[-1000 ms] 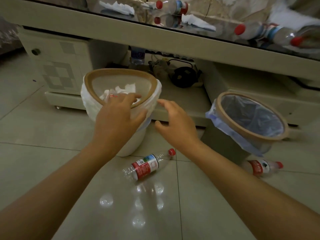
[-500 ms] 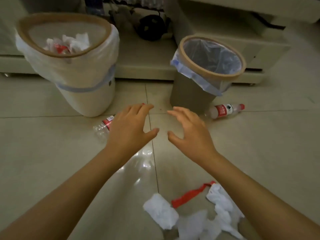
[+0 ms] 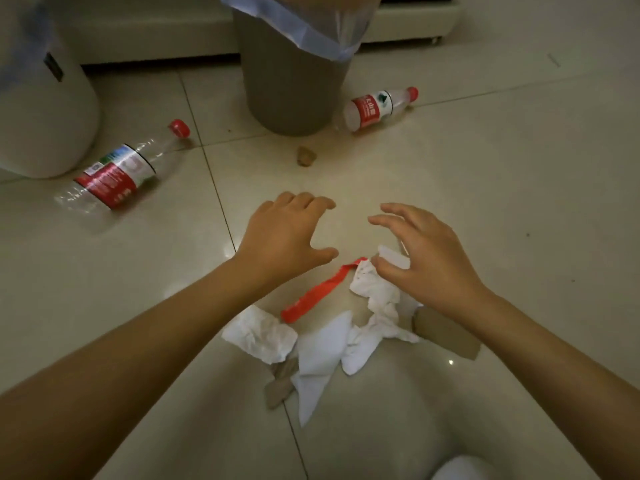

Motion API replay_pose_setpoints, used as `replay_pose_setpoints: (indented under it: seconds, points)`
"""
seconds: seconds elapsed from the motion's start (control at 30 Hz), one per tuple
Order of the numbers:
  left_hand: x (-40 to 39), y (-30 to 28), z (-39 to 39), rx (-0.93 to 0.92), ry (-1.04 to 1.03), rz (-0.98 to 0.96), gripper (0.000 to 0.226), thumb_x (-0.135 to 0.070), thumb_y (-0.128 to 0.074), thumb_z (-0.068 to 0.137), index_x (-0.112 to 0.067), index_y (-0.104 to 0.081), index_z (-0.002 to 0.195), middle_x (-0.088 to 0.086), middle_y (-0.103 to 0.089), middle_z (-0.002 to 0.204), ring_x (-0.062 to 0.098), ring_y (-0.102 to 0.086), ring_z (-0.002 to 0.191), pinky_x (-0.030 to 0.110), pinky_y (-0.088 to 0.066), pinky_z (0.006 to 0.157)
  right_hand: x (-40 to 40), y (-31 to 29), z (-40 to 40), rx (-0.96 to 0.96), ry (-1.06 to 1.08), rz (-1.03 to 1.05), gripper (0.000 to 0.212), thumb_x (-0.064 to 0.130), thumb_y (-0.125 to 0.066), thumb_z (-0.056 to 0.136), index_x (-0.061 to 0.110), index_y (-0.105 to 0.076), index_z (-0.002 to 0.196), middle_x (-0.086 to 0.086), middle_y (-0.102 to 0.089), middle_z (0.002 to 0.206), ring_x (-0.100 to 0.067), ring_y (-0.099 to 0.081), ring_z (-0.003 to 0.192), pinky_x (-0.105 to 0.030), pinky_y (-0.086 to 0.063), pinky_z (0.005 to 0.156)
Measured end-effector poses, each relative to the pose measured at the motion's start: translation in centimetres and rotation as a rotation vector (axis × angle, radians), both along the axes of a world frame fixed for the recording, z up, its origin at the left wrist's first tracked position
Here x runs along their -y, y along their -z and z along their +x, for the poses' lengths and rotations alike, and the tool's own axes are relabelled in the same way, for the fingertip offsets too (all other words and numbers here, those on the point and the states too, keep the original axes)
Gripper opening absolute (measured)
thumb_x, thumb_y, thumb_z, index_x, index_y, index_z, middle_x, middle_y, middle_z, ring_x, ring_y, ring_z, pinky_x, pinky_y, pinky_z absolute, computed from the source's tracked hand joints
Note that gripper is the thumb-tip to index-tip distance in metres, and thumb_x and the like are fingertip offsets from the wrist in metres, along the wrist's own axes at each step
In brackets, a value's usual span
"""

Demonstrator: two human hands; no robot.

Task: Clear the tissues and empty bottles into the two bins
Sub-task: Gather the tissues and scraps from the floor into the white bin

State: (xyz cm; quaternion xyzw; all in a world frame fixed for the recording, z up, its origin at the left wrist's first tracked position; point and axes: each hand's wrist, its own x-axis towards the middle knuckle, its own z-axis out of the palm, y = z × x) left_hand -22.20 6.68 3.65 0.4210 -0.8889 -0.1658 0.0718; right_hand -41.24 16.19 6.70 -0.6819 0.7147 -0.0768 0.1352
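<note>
A pile of crumpled white tissues (image 3: 329,344) lies on the tiled floor with a red wrapper strip (image 3: 318,292) and a brown cardboard piece (image 3: 446,332). My left hand (image 3: 280,233) hovers open just beyond the pile. My right hand (image 3: 426,258) is open over the pile's right end, thumb close to a tissue. An empty bottle (image 3: 117,171) with a red label lies at the left beside the white bin (image 3: 41,112). A second bottle (image 3: 377,107) lies right of the grey bin (image 3: 287,84), which has a clear liner.
A small brown scrap (image 3: 306,155) lies in front of the grey bin. The cream base of a low cabinet (image 3: 408,22) runs behind both bins. A white rounded object (image 3: 464,469) shows at the bottom edge.
The view has tilted down and moved closer to the floor. Both hands have come down from the white bin's rim to just over the tissue pile, staying open.
</note>
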Motion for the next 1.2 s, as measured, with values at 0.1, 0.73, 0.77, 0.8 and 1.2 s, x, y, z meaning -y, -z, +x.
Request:
replay_pose_setpoints:
  seconds: [0.1,0.73,0.77,0.8,1.2]
  points:
    - [-0.7,1.6,-1.3,0.018,0.045,0.049,0.07,-0.059,-0.062,0.078,-0.031,-0.039,0.138,-0.006,-0.049,0.138,0.018,-0.046,0.122,0.032,-0.039,0.093,-1.3,1.4,-1.1,0.023,0.035,0.031,0.054,0.04,-0.061,0.079,0.027,-0.053,0.13,0.004,-0.045,0.142,-0.018,-0.039,0.13,-0.043,-0.032,0.105]
    - [-3.0,10.1,-11.4,0.112,0.219,0.255,0.104,-0.064,-0.072,0.066,-0.032,-0.015,0.147,0.002,-0.02,0.152,0.029,-0.036,0.129,0.048,-0.045,0.095,-6.8,8.1,-7.6,0.026,0.298,0.204,0.062,0.04,-0.065,0.082,0.031,-0.041,0.138,0.006,-0.032,0.151,-0.018,-0.034,0.134,-0.036,-0.032,0.107]
    - [-2.9,10.1,-11.8,0.118,0.265,0.225,0.104,-0.062,-0.072,0.067,-0.033,-0.013,0.148,0.002,-0.02,0.153,0.029,-0.035,0.131,0.048,-0.044,0.096,-6.8,8.3,-7.8,0.026,0.307,0.218,0.063,0.04,-0.065,0.083,0.031,-0.039,0.139,0.006,-0.03,0.152,-0.017,-0.033,0.134,-0.034,-0.032,0.107]
    - [-2.8,10.1,-12.1,0.131,0.31,0.185,0.102,-0.061,-0.072,0.069,-0.034,-0.013,0.148,0.001,-0.022,0.153,0.028,-0.035,0.131,0.047,-0.043,0.096,-6.9,8.5,-7.9,0.027,0.313,0.223,0.064,0.039,-0.066,0.083,0.03,-0.038,0.14,0.006,-0.03,0.152,-0.017,-0.033,0.134,-0.033,-0.032,0.106]
    - [0.4,8.8,-9.7,-0.211,0.313,-0.039,0.039,-0.052,-0.044,0.086,-0.027,-0.069,0.102,-0.006,-0.062,0.095,0.018,-0.049,0.092,0.034,-0.025,0.077,-6.8,9.4,-9.9,0.136,0.414,0.074,0.064,0.034,-0.07,0.08,0.023,-0.043,0.136,0.004,-0.039,0.142,-0.016,-0.045,0.122,-0.025,-0.039,0.092]
